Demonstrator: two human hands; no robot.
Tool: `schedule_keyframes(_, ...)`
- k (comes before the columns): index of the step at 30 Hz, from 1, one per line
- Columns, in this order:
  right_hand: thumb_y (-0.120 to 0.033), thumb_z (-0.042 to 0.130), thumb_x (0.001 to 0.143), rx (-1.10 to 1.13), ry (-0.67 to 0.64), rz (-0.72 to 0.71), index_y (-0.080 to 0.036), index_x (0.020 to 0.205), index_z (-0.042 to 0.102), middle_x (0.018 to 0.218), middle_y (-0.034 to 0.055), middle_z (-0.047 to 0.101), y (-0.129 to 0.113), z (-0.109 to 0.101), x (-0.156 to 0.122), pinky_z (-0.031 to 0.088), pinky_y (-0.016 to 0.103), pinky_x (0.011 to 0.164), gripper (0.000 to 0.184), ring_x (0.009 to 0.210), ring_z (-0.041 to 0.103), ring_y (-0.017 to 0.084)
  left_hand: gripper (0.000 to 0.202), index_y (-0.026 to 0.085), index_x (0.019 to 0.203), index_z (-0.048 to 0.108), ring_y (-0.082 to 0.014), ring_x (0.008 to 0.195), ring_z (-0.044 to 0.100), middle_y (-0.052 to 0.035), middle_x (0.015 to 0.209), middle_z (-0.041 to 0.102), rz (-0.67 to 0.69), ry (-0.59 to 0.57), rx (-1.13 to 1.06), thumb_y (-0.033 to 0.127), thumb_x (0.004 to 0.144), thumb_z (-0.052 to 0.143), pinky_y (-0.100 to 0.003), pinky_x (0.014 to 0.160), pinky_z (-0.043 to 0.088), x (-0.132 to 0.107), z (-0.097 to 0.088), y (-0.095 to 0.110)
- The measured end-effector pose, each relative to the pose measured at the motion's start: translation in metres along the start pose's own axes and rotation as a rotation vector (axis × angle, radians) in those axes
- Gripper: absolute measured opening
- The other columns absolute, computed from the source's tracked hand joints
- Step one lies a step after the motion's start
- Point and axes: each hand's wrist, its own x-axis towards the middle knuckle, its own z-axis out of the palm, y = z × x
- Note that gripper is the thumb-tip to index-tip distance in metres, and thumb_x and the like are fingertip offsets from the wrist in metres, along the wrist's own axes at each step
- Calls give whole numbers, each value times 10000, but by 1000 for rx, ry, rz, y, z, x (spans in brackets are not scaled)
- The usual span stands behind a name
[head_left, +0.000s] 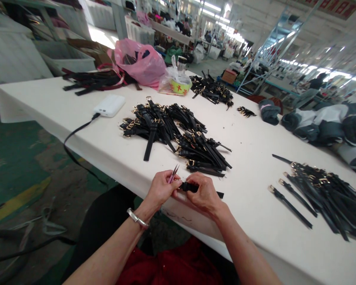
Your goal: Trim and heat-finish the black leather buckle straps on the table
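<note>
At the table's near edge, my left hand (161, 189) is closed around small pink-handled thread snips (173, 174), their two pointed tips sticking up. Its thumb and fingertips also meet the buckle end of a short black strap (190, 187). My right hand (207, 194) pinches that strap along its middle, and the tail comes out past the knuckles. Just beyond my hands lies a heap of black straps (201, 148) with gold buckles. A further heap of buckled straps (154, 118) sits behind it to the left.
At right, more buckled straps (323, 190) are spread on the white table (249, 158). A white power bank (110, 105) with a black cable lies left. Further back are a pink plastic bag (142, 65), another strap pile (212, 90) and dark-and-grey bundles (329, 122).
</note>
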Motion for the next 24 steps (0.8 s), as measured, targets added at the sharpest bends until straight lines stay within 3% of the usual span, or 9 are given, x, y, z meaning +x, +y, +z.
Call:
schedule_keyframes(4, -142, 575, 662, -105, 12, 18, -181, 659, 565, 680, 0, 555, -2, 1, -3, 354, 224, 577, 40, 630, 508, 123, 103, 153, 678, 597, -105, 344, 503, 51, 427, 558, 7, -21, 14, 219, 631, 660, -208, 395, 405, 2, -1, -2)
schedule_keyframes(8, -218, 610, 658, -196, 55, 46, -189, 635, 530, 646, -12, 532, 0, 7, -6, 326, 228, 565, 88, 603, 478, 120, 89, 151, 689, 604, -99, 348, 497, 46, 434, 567, 17, -27, 49, 209, 639, 650, -199, 392, 403, 4, -2, -6)
schedule_keyframes(16, -265, 571, 724, -350, 93, -35, -192, 675, 542, 682, 7, 549, 2, 14, -13, 342, 241, 581, 93, 625, 511, 136, 62, 163, 677, 589, -98, 346, 494, 63, 389, 533, 26, -1, 109, 213, 649, 615, -186, 394, 393, 7, 0, -9)
schedule_keyframes(20, -251, 560, 754, -330, 103, -50, -190, 757, 603, 765, 34, 609, 3, 12, -17, 387, 248, 613, 75, 687, 562, 154, 57, 160, 673, 590, -100, 341, 500, 59, 400, 543, 20, -12, 125, 211, 652, 607, -190, 395, 392, 7, -1, -9)
schedule_keyframes(24, -215, 568, 770, -213, 97, -125, -189, 838, 654, 862, 58, 651, 6, 7, -18, 446, 266, 740, 112, 829, 595, 181, 54, 160, 671, 590, -103, 345, 513, 59, 401, 541, 15, -22, 137, 210, 660, 604, -190, 396, 385, 7, -1, -8)
